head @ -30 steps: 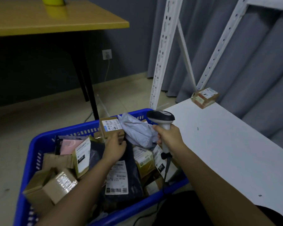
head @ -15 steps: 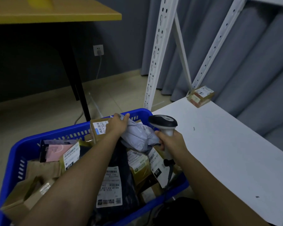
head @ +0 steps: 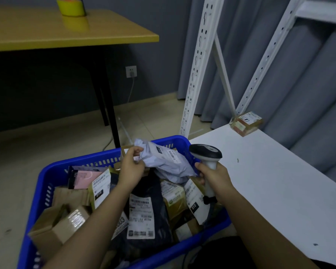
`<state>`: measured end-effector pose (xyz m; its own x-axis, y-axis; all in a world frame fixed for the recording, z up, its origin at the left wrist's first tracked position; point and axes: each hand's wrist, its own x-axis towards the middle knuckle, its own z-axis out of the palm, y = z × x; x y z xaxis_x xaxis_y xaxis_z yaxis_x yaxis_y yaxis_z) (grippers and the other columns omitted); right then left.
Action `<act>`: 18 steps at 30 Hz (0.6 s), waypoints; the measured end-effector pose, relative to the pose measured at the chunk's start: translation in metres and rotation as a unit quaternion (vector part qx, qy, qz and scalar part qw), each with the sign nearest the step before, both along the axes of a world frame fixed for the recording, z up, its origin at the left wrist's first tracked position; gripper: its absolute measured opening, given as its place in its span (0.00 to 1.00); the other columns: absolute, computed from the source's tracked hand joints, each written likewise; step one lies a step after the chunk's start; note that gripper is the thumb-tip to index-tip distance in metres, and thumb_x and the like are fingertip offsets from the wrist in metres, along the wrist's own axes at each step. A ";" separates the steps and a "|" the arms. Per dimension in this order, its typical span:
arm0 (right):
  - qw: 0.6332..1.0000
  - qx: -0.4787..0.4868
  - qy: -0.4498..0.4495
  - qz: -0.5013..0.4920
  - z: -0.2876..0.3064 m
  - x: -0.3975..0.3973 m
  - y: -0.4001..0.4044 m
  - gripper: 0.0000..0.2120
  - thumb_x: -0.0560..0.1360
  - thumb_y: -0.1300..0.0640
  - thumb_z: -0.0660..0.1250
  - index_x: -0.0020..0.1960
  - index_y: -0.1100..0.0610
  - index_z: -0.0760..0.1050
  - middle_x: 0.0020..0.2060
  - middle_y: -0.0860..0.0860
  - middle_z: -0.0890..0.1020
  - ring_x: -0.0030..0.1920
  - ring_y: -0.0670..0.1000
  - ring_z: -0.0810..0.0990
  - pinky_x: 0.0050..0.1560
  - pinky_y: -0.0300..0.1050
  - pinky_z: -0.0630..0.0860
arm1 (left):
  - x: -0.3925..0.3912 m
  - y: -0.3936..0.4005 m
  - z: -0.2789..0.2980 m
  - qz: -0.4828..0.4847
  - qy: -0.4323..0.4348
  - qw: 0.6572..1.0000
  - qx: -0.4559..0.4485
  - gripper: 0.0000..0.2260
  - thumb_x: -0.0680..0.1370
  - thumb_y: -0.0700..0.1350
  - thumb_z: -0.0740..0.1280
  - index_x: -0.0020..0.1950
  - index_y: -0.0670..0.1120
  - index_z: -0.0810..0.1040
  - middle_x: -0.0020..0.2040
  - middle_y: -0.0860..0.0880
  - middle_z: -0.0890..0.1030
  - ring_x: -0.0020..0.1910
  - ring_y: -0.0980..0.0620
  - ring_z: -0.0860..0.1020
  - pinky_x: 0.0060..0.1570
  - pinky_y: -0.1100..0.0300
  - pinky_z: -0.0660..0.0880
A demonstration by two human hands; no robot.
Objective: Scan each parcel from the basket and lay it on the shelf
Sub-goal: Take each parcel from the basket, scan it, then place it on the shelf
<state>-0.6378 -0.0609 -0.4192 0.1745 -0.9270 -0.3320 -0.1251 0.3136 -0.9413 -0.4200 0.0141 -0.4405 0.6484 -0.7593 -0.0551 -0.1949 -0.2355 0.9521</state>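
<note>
My left hand (head: 131,167) pinches the grey mailer bag (head: 163,162) above the blue basket (head: 47,177), its long axis running toward the barcode scanner (head: 206,154), which my right hand (head: 214,176) grips just beside the mailer's lower end.

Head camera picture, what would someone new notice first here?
Probably the blue basket at lower left, piled with labelled parcels. Above it, the left hand grips a pale grey mailer bag while the right hand holds a barcode scanner. One small box sits at the white shelf's far corner.
</note>
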 end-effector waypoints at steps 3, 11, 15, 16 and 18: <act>1.000 0.008 0.001 0.014 -0.001 0.009 0.014 0.06 0.73 0.59 0.71 0.43 0.60 0.74 0.29 0.54 0.76 0.28 0.50 0.71 0.33 0.44 0.72 | 0.002 0.046 -0.015 -0.028 -0.062 0.997 0.023 0.19 0.75 0.32 0.61 0.61 0.51 0.71 0.60 0.46 0.73 0.53 0.48 0.76 0.45 0.60 0.75; 0.998 0.010 0.049 0.022 -0.018 0.036 0.045 0.15 0.73 0.54 0.73 0.54 0.62 0.77 0.38 0.56 0.80 0.34 0.51 0.77 0.35 0.44 0.74 | -0.010 0.128 -0.013 -0.174 -0.257 0.914 0.262 0.20 0.78 0.56 0.62 0.69 0.55 0.69 0.60 0.47 0.78 0.56 0.48 0.78 0.51 0.58 0.74; 0.998 0.017 0.054 0.023 -0.018 0.035 0.050 0.13 0.73 0.54 0.73 0.51 0.61 0.76 0.36 0.55 0.79 0.33 0.50 0.76 0.34 0.44 0.73 | -0.006 0.103 0.009 -0.118 -0.329 0.909 0.228 0.17 0.79 0.61 0.57 0.59 0.55 0.78 0.52 0.49 0.83 0.48 0.49 0.80 0.50 0.54 0.77; 0.998 0.018 0.050 0.021 -0.019 0.033 0.051 0.13 0.73 0.54 0.73 0.50 0.61 0.76 0.35 0.54 0.79 0.32 0.50 0.76 0.34 0.44 0.73 | -0.004 0.090 0.010 -0.111 -0.339 0.912 0.204 0.15 0.79 0.58 0.59 0.59 0.53 0.79 0.53 0.48 0.83 0.50 0.49 0.80 0.50 0.53 0.77; 0.999 0.022 0.039 0.018 -0.021 0.030 0.052 0.12 0.73 0.54 0.73 0.48 0.61 0.75 0.33 0.54 0.78 0.31 0.50 0.76 0.33 0.44 0.73 | -0.004 0.064 0.006 -0.136 -0.351 0.908 0.184 0.14 0.79 0.53 0.62 0.61 0.50 0.78 0.59 0.47 0.79 0.56 0.47 0.76 0.55 0.51 0.75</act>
<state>-0.6081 -0.0088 -0.4402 0.1789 -0.9051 -0.3858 -0.2094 0.3481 -0.9138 -0.4236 0.0777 -0.4343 0.4136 -0.9103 0.0176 -0.8217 -0.3649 0.4377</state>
